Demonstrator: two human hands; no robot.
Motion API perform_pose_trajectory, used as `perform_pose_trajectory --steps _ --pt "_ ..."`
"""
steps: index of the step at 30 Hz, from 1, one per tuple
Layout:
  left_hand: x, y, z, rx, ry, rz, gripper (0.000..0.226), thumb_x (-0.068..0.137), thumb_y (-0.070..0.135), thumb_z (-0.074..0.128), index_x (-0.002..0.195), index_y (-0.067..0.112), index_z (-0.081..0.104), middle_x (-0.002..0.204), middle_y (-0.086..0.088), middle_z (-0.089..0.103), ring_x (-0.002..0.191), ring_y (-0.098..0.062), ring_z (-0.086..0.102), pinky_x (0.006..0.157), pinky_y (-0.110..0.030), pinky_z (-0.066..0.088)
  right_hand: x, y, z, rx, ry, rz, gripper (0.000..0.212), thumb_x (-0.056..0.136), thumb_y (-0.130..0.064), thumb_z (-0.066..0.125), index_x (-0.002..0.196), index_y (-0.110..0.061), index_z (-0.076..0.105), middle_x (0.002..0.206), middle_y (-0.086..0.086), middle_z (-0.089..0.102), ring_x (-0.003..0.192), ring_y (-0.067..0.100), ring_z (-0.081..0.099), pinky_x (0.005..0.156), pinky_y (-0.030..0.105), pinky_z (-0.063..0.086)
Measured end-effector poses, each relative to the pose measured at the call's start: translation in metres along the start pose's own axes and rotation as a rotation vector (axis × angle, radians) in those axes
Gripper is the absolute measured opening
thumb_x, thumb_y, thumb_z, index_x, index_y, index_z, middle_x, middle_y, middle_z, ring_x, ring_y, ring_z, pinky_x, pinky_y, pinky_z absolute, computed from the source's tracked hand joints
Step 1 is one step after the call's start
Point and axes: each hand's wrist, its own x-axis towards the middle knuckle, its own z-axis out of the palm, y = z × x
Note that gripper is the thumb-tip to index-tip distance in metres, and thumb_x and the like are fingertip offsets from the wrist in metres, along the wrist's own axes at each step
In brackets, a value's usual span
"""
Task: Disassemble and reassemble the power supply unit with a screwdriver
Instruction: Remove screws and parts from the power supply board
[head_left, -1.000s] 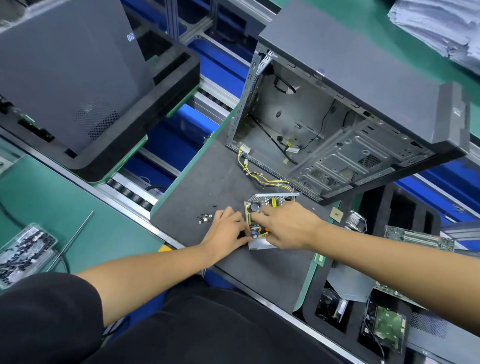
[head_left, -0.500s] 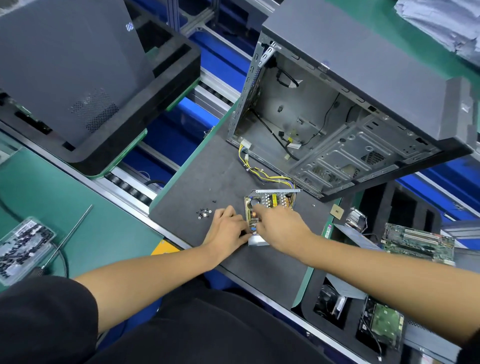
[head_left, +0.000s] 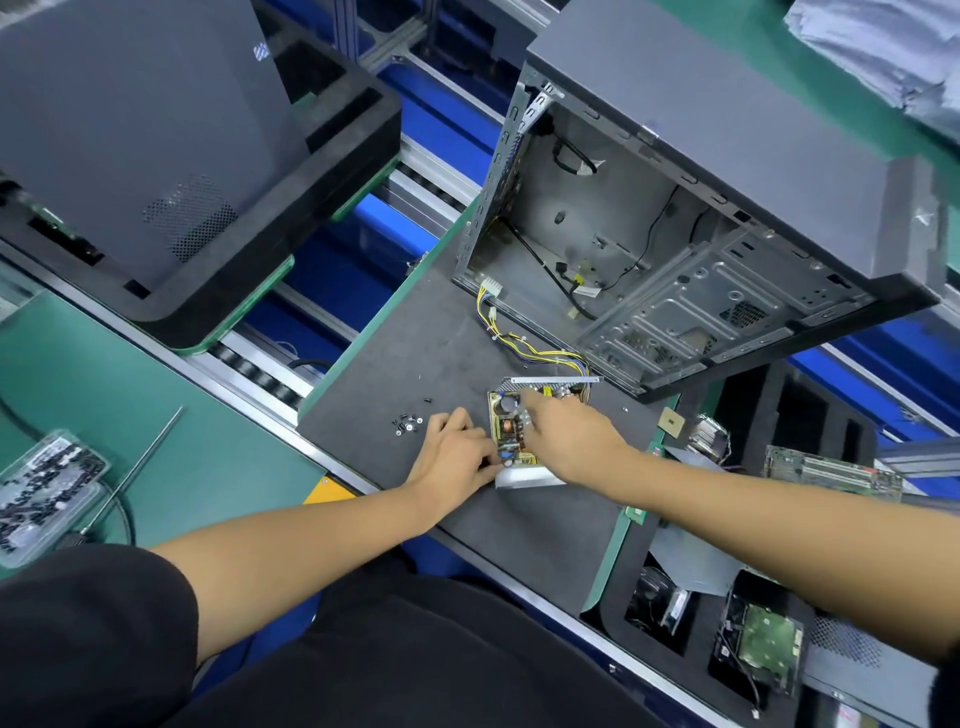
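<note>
The opened power supply unit (head_left: 511, 421) lies on the dark grey mat (head_left: 405, 364), its circuit board with a copper coil and capacitors showing inside a metal shell. Its yellow and black cable bundle (head_left: 524, 351) runs up towards the case. My left hand (head_left: 457, 452) grips the unit's left side, fingers curled at its edge. From the right, my right hand (head_left: 566, 436) reaches over the board and its fingertips touch the components; whether they pinch anything is hidden. Several loose black screws (head_left: 408, 422) lie left of my left hand. A long screwdriver (head_left: 140, 462) rests on the green bench at the left.
An open computer case (head_left: 701, 249) stands behind the unit. A second case sits in a black foam tray (head_left: 249, 280) at far left. A clear screw box (head_left: 41, 488) lies at the left edge. Foam trays with a drive (head_left: 761, 644), boards and a CPU chip (head_left: 670, 420) are right.
My right hand has slid a little further up over the board towards its far end. The left hand keeps its hold on the unit's left side.
</note>
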Motion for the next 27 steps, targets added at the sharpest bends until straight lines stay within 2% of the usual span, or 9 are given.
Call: perform_pose_trajectory --steps 3,6,8,10,14,19,21,24,27 --pt "0.0 -0.001 0.0 -0.019 -0.013 0.006 0.018 0.081 0.043 0.081 0.075 0.029 0.071 0.07 0.018 0.058 0.089 -0.012 0.039 0.089 -0.033 0.028 0.002 0.003 -0.003 0.071 -0.063 0.016 0.021 0.089 -0.027 0.051 0.1 -0.021 0.034 0.083 0.008 0.059 0.083 0.037 0.058 0.063 0.037 0.035" --pt "0.0 -0.002 0.0 -0.045 0.023 0.01 0.019 0.079 0.042 0.082 0.072 0.029 0.068 0.066 0.021 0.043 0.086 -0.008 0.03 0.087 -0.032 0.029 0.0 0.01 -0.018 -0.349 -0.035 -0.393 0.039 0.086 -0.035 0.056 0.109 -0.024 0.026 0.079 -0.001 0.054 0.066 0.036 0.057 0.05 0.036 0.034" --pt "-0.001 0.0 -0.001 -0.052 0.033 -0.007 0.022 0.079 0.042 0.08 0.069 0.028 0.066 0.065 0.02 0.037 0.084 -0.007 0.024 0.085 -0.028 0.027 0.005 0.014 -0.025 -0.704 -0.084 -0.715 0.042 0.088 -0.023 0.053 0.121 -0.023 0.027 0.09 0.004 0.056 0.05 0.032 0.044 0.043 0.033 0.03" --pt "0.001 0.001 0.001 -0.003 -0.008 0.009 0.026 0.085 0.042 0.076 0.07 0.027 0.061 0.067 0.017 0.043 0.087 -0.01 0.031 0.085 -0.027 0.024 0.009 0.015 -0.027 -0.84 -0.128 -0.854 0.038 0.093 -0.015 0.046 0.128 -0.023 0.034 0.094 0.006 0.056 0.048 0.029 0.041 0.042 0.034 0.033" --pt "0.01 -0.012 -0.011 -0.039 -0.059 0.132 0.015 0.09 0.042 0.071 0.09 0.028 0.064 0.081 0.017 0.041 0.093 -0.011 0.031 0.093 -0.035 0.033 0.007 0.011 -0.02 -0.773 -0.073 -0.971 0.034 0.088 -0.011 0.053 0.121 -0.017 0.055 0.085 0.007 0.059 0.05 0.031 0.054 0.044 0.035 0.044" --pt "0.052 -0.027 -0.046 0.144 0.043 0.355 0.049 0.077 0.044 0.084 0.115 0.019 0.07 0.116 -0.009 0.06 0.102 -0.032 0.055 0.094 -0.045 0.048 0.01 0.017 -0.02 -0.698 -0.028 -0.877 0.027 0.088 -0.015 0.052 0.115 -0.017 0.054 0.088 0.005 0.06 0.057 0.029 0.04 0.048 0.036 0.035" --pt "0.07 -0.029 -0.055 0.29 0.002 0.497 0.052 0.072 0.051 0.085 0.115 0.024 0.073 0.113 -0.011 0.063 0.104 -0.031 0.056 0.097 -0.042 0.049 0.011 0.019 -0.021 -0.674 -0.034 -0.867 0.028 0.086 -0.013 0.053 0.113 -0.017 0.056 0.086 0.005 0.06 0.056 0.03 0.04 0.047 0.036 0.039" --pt "0.088 -0.028 -0.06 0.335 -0.083 0.551 0.043 0.074 0.054 0.082 0.108 0.028 0.075 0.121 -0.014 0.063 0.116 -0.031 0.048 0.103 -0.044 0.046 0.009 0.022 -0.023 -0.653 -0.044 -0.857 0.024 0.086 -0.013 0.053 0.11 -0.016 0.055 0.085 0.005 0.06 0.055 0.029 0.038 0.047 0.038 0.044" --pt "0.102 -0.019 -0.058 0.298 -0.199 0.569 0.032 0.078 0.03 0.083 0.107 0.022 0.071 0.14 -0.016 0.05 0.133 -0.034 0.045 0.107 -0.039 0.041 0.009 0.022 -0.022 -0.648 -0.023 -0.874 0.023 0.085 -0.013 0.057 0.107 -0.014 0.059 0.085 0.005 0.062 0.054 0.028 0.034 0.045 0.036 0.042"
